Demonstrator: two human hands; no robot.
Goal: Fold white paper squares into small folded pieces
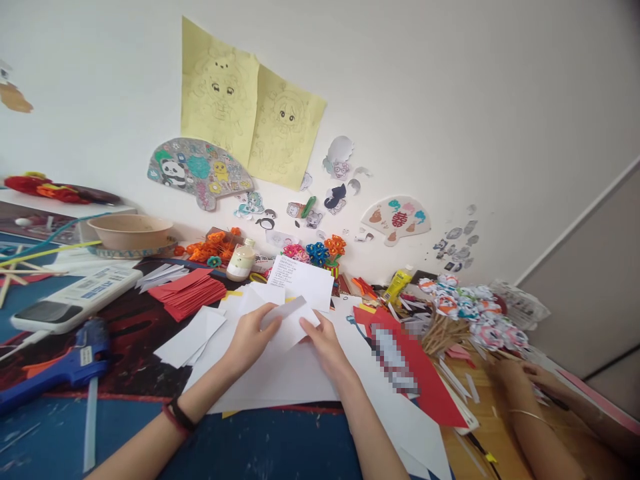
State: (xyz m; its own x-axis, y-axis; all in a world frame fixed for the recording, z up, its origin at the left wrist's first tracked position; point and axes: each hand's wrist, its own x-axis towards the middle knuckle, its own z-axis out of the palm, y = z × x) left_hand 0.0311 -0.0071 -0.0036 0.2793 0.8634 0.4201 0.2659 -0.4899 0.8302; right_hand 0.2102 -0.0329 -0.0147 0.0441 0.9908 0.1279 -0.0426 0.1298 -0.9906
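1. Some fingers of the right hand [324, 343]: hidden behind the small white paper piece [286, 335].
2. Far white rectangular sheet [316, 288]: handwriting too small to read.
3. Flat red sheet [433, 390], right: partly masked by grey pixel blocks.
4. Blue plastic glue gun [75, 375]: cut off at left.
5. Co-worker's bare forearms [531, 427], right: cut off, slightly blurred.
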